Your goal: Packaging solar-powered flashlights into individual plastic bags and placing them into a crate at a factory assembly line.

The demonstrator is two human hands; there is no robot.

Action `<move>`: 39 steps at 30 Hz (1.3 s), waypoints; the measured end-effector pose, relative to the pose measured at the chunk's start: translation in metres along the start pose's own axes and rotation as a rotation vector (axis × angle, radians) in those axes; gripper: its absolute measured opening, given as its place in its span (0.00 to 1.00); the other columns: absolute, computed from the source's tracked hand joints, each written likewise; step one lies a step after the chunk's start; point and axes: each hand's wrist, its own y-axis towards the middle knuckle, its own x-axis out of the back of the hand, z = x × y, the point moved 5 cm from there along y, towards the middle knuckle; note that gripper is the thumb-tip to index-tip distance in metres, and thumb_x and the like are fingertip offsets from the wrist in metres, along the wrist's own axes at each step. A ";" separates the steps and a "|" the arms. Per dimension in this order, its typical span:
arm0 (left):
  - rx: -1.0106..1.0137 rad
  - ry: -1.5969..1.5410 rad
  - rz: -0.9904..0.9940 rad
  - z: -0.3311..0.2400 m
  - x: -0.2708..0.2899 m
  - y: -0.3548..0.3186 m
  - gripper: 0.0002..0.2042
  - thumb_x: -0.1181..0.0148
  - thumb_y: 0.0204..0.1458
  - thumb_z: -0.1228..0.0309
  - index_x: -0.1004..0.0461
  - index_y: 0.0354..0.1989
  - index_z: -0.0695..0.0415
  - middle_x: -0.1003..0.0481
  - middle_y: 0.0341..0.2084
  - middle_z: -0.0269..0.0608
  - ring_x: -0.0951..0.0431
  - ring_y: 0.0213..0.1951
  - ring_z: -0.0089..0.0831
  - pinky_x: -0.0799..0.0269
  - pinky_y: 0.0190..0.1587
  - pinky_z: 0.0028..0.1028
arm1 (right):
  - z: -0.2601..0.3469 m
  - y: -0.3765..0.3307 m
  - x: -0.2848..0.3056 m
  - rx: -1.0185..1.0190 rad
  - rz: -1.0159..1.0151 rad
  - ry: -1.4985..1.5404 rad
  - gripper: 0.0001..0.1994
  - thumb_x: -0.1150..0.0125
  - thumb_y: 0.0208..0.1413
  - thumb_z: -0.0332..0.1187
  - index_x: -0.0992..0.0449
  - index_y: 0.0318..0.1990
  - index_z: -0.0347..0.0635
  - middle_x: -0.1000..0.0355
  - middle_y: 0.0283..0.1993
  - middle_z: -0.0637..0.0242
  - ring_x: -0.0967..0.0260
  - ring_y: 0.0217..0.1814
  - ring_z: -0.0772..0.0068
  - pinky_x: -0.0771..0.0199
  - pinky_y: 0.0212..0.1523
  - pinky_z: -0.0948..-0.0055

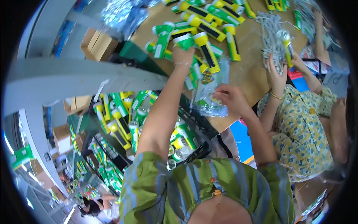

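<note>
Clamping the left grip [182,56] around a green flashlight [185,41] — just beside yellow flashlights [207,52] heaped to the right of that grip on a brown surface [250,74]. Curling the right grip [229,99] near a clear plastic bag [214,110], lying just to the left; cannot tell whether pinched on it or free. Beyond the right grip and further right, showing tangled grey cords [272,35] — well apart from the left grip.

Bare tabletop [249,72] leaves passage between piled flashlights [210,28] and tangled grey cables [271,33].
</note>
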 end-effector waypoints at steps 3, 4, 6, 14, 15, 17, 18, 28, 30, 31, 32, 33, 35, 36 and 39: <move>-0.298 0.001 -0.022 -0.030 0.014 -0.019 0.23 0.37 0.39 0.60 0.30 0.39 0.65 0.27 0.35 0.54 0.26 0.38 0.47 0.31 0.40 0.38 | -0.007 -0.010 -0.002 -0.003 -0.034 0.103 0.05 0.43 0.52 0.28 0.27 0.30 0.36 0.33 0.24 0.74 0.38 0.23 0.86 0.38 0.22 0.83; -0.419 0.019 -0.070 -0.033 0.031 -0.037 0.22 0.38 0.41 0.60 0.30 0.40 0.65 0.26 0.35 0.52 0.26 0.37 0.45 0.31 0.40 0.36 | -0.002 -0.013 -0.004 -0.020 -0.061 0.193 0.04 0.43 0.52 0.28 0.27 0.31 0.36 0.33 0.24 0.74 0.38 0.23 0.86 0.38 0.22 0.83; -0.204 -0.305 0.522 -0.042 0.069 -0.087 0.17 0.40 0.45 0.61 0.28 0.39 0.61 0.25 0.34 0.48 0.25 0.36 0.42 0.30 0.39 0.33 | 0.002 -0.024 -0.001 -0.047 -0.106 0.280 0.04 0.43 0.52 0.28 0.27 0.31 0.36 0.34 0.24 0.74 0.38 0.23 0.86 0.38 0.23 0.84; 0.196 0.354 0.523 0.173 0.227 -0.254 0.18 0.34 0.36 0.67 0.29 0.36 0.61 0.29 0.30 0.50 0.29 0.34 0.48 0.32 0.38 0.37 | 0.069 -0.070 -0.061 0.163 0.022 0.233 0.02 0.43 0.49 0.23 0.28 0.30 0.33 0.35 0.31 0.66 0.37 0.22 0.84 0.38 0.22 0.83; 0.021 0.377 0.395 0.177 0.224 -0.265 0.24 0.33 0.32 0.71 0.32 0.41 0.61 0.31 0.35 0.50 0.30 0.39 0.47 0.33 0.41 0.37 | 0.073 -0.073 -0.076 0.150 0.095 0.208 0.02 0.42 0.49 0.23 0.28 0.30 0.33 0.34 0.31 0.67 0.37 0.24 0.83 0.37 0.23 0.83; -0.044 0.483 0.232 0.166 0.208 -0.277 0.26 0.33 0.31 0.72 0.34 0.43 0.62 0.32 0.36 0.50 0.31 0.40 0.48 0.34 0.42 0.38 | 0.072 -0.075 -0.103 0.138 0.161 0.170 0.03 0.42 0.49 0.23 0.28 0.30 0.33 0.34 0.30 0.67 0.37 0.25 0.82 0.37 0.23 0.83; -0.100 0.592 0.064 0.159 0.207 -0.281 0.27 0.34 0.31 0.73 0.35 0.45 0.62 0.32 0.37 0.50 0.32 0.41 0.48 0.35 0.43 0.38 | 0.070 -0.075 -0.119 0.205 0.227 0.113 0.03 0.42 0.49 0.24 0.27 0.30 0.34 0.34 0.30 0.66 0.37 0.26 0.80 0.38 0.25 0.81; 0.115 0.018 0.163 0.088 0.224 -0.252 0.25 0.35 0.39 0.67 0.39 0.44 0.63 0.28 0.32 0.54 0.26 0.39 0.45 0.31 0.39 0.31 | 0.055 -0.073 -0.163 0.326 0.304 -0.003 0.05 0.42 0.50 0.30 0.26 0.30 0.38 0.33 0.30 0.64 0.34 0.30 0.69 0.35 0.31 0.73; 0.052 -0.121 0.235 0.065 0.212 -0.253 0.29 0.34 0.37 0.71 0.41 0.47 0.64 0.29 0.34 0.50 0.26 0.38 0.41 0.32 0.40 0.31 | 0.063 -0.066 -0.159 0.349 0.288 -0.007 0.05 0.42 0.50 0.30 0.26 0.30 0.38 0.33 0.30 0.64 0.34 0.31 0.68 0.35 0.32 0.73; 0.048 -0.123 0.241 0.057 0.206 -0.254 0.29 0.34 0.37 0.71 0.41 0.47 0.64 0.29 0.34 0.50 0.26 0.38 0.41 0.32 0.40 0.31 | 0.067 -0.064 -0.157 0.356 0.288 0.002 0.04 0.42 0.50 0.29 0.27 0.30 0.38 0.34 0.29 0.65 0.35 0.32 0.69 0.35 0.33 0.73; 0.053 -0.218 0.234 0.050 0.201 -0.256 0.31 0.33 0.37 0.72 0.43 0.49 0.63 0.29 0.37 0.49 0.27 0.38 0.39 0.32 0.42 0.31 | 0.069 -0.063 -0.156 0.361 0.284 0.014 0.04 0.42 0.50 0.29 0.27 0.29 0.37 0.35 0.29 0.65 0.36 0.33 0.71 0.36 0.34 0.74; 0.060 -0.313 0.228 0.045 0.196 -0.257 0.33 0.33 0.36 0.73 0.44 0.51 0.63 0.30 0.39 0.48 0.27 0.39 0.37 0.32 0.43 0.31 | 0.068 -0.062 -0.156 0.360 0.290 0.040 0.04 0.41 0.50 0.29 0.27 0.29 0.38 0.35 0.30 0.65 0.36 0.33 0.70 0.36 0.34 0.74; 0.002 -0.263 0.242 0.041 0.188 -0.257 0.34 0.33 0.36 0.74 0.45 0.53 0.63 0.31 0.40 0.47 0.28 0.41 0.36 0.32 0.44 0.31 | 0.066 -0.058 -0.154 0.363 0.261 0.043 0.04 0.41 0.49 0.29 0.26 0.29 0.38 0.34 0.29 0.64 0.36 0.32 0.68 0.36 0.33 0.72; -0.055 -0.213 0.243 0.037 0.184 -0.258 0.35 0.34 0.36 0.74 0.46 0.54 0.62 0.32 0.42 0.47 0.28 0.42 0.34 0.33 0.45 0.31 | 0.065 -0.057 -0.153 0.373 0.244 0.046 0.05 0.41 0.48 0.30 0.25 0.29 0.39 0.34 0.29 0.63 0.35 0.31 0.67 0.35 0.32 0.71; -0.018 -0.313 0.267 0.034 0.180 -0.259 0.35 0.35 0.36 0.75 0.46 0.55 0.61 0.32 0.43 0.45 0.30 0.44 0.31 0.34 0.46 0.29 | 0.065 -0.057 -0.151 0.323 0.267 -0.008 0.05 0.41 0.50 0.30 0.26 0.29 0.38 0.35 0.30 0.65 0.36 0.32 0.71 0.36 0.33 0.73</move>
